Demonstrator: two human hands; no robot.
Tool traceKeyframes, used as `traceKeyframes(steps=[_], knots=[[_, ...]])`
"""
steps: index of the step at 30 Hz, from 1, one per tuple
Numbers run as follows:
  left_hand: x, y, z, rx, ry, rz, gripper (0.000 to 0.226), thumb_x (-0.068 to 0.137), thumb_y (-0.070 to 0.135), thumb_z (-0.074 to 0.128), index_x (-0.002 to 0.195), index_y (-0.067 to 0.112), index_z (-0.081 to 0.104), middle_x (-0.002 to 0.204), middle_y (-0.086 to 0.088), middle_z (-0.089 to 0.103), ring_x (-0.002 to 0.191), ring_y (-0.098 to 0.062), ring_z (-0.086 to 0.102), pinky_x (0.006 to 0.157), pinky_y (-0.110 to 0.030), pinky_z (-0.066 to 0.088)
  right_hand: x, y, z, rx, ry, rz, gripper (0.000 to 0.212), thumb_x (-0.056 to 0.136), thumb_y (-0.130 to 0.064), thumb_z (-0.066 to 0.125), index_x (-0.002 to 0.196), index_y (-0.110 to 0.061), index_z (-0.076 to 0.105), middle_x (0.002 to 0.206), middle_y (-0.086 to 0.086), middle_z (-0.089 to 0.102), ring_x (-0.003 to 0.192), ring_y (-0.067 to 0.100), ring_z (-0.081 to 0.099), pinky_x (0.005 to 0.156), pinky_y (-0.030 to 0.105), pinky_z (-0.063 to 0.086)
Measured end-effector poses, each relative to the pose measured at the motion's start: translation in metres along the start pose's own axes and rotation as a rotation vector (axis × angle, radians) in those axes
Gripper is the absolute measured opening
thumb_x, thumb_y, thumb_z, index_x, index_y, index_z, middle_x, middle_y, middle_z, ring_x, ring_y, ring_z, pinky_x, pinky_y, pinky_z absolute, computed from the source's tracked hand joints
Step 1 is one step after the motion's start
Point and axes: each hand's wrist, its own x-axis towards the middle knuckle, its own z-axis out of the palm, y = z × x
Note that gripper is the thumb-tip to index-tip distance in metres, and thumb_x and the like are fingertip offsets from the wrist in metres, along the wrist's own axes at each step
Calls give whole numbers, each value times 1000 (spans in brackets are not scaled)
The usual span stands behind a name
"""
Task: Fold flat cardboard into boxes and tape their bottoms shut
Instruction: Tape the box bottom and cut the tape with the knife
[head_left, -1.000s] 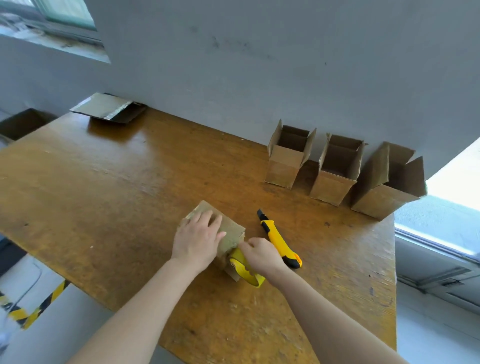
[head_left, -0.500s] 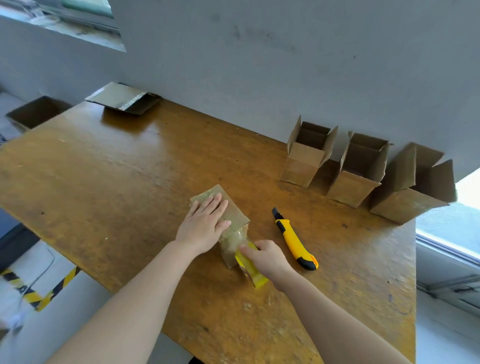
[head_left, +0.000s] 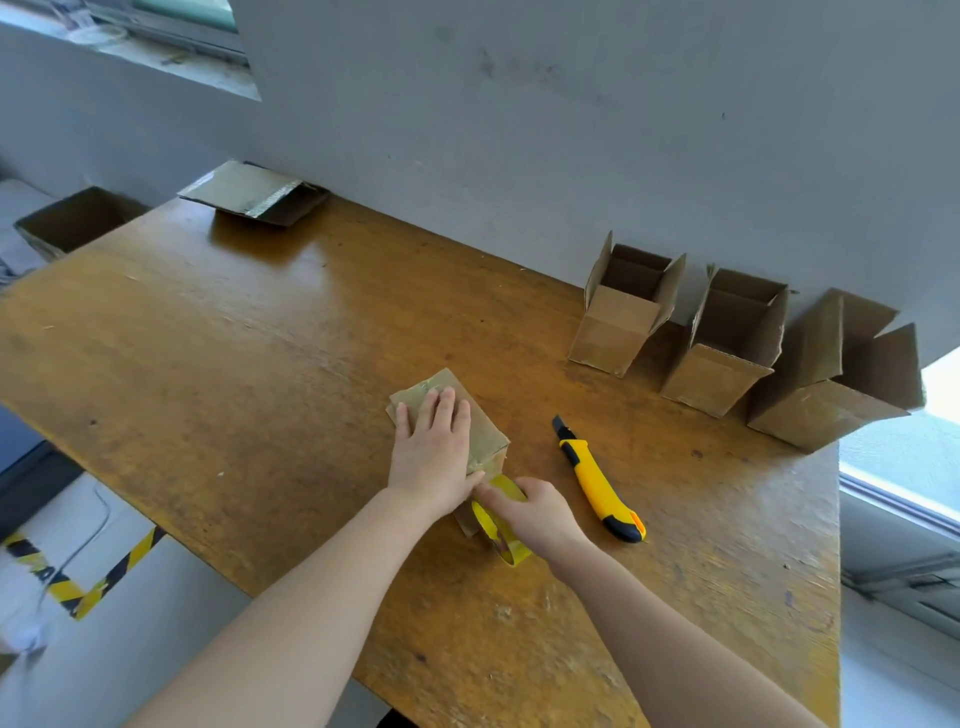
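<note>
Far left, beyond the table's edge and lower down: open brown carton (head_left: 78, 223), contents not visible.

Back left corner of the wooden table (head_left: 208, 364), against the wall: low stack of flat cardboard (head_left: 249, 192). Probably the stock awaiting folding, parked well apart from the work spot so as not to crowd it.

Centre, near the front edge: small box (head_left: 426, 384), apparently turned bottom-up, glossy strip of tape showing on the top face. Left hand (head_left: 431, 457) laid flat on that face, fingers straight and close together, palm down. Judged purpose: pinning the flaps shut and stopping the light box from sliding under the pull of the tape.

Just right of it, touching the box's near side: yellow tape roll (head_left: 506, 551), stood on edge, gripped by the right hand (head_left: 537, 512) with fingers curled over it and a fingertip stretched toward the box corner. Likely drawing the strip down over the edge and onto the side wall for anchorage. Whether tape is already cut: cannot tell.

Right again, lying loose on the table near the right hand, blade end pointing away: yellow-and-black utility knife (head_left: 597, 480). Kept within easy reach, presumably for cutting the strip once laid.

Far right, in a row along the wall: three upright boxes (head_left: 727, 343), top flaps open. Set mouth-up, so bottoms hidden; probably the finished ones, moved clear of the taping area.
</note>
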Motion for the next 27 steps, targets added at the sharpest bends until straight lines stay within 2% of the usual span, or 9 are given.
traceKeyframes(steps=[2,5,9,13,17,20,22,24,27], knots=[[-1,3,2,18,15,2,95,84,58,57,152,12,9,160,-10,6,147,-31,1,114,-58,7,-4,2,-4,-1,10,-58,46,81,-60,60,107,-21,65,99,-2,66,88,15,63,74,34,56],[-1,3,3,9,9,5,95,84,57,56,152,12,6,160,-9,4,147,-31,-1,114,-59,4,-9,6,-10,-9,-15,-80,38,85,-53,60,105,-20,65,100,1,66,91,18,62,80,38,55],[-1,-2,3,-44,1,25,94,86,57,56,153,15,4,161,-6,-1,148,-27,-5,115,-55,0,-15,8,-11,61,-96,-70,39,90,-48,57,119,-21,59,112,0,63,95,13,60,69,24,50],[2,-8,-2,-29,-52,85,89,90,54,51,153,19,-1,161,-1,-9,147,-21,-13,117,-54,-3,-16,4,-6,-10,-66,-70,53,91,-55,53,130,-20,54,123,1,60,107,19,57,79,27,47],[-2,-5,-3,5,-14,109,78,93,48,50,153,26,5,162,3,-4,148,-18,-10,117,-52,-4,-17,-1,-3,18,-110,-35,39,90,-55,55,110,-22,60,109,-1,62,95,15,57,71,26,45],[-19,-1,1,54,161,57,69,91,48,55,150,28,26,160,-5,15,147,-24,11,117,-51,3,-20,5,-2,87,-176,-21,27,90,-50,59,105,-27,58,101,-5,61,89,10,55,65,24,42],[-27,-1,2,-94,247,8,65,88,47,60,145,26,36,155,-10,23,144,-28,19,116,-47,14,-20,9,-2,129,-186,-29,30,90,-46,60,113,-27,58,107,-4,61,96,14,56,68,26,43],[-37,1,1,-389,338,-62,57,90,36,61,141,21,43,151,-15,26,140,-31,23,111,-44,26,-20,10,-2,153,-186,-38,34,91,-44,61,119,-25,57,112,-2,61,101,17,57,72,28,43],[-58,17,2,-755,603,-317,32,93,17,56,123,9,50,132,-17,38,118,-25,40,94,-36,40,-20,9,-2,152,-188,-51,33,92,-42,61,120,-25,58,112,-3,62,101,16,56,72,28,42]])
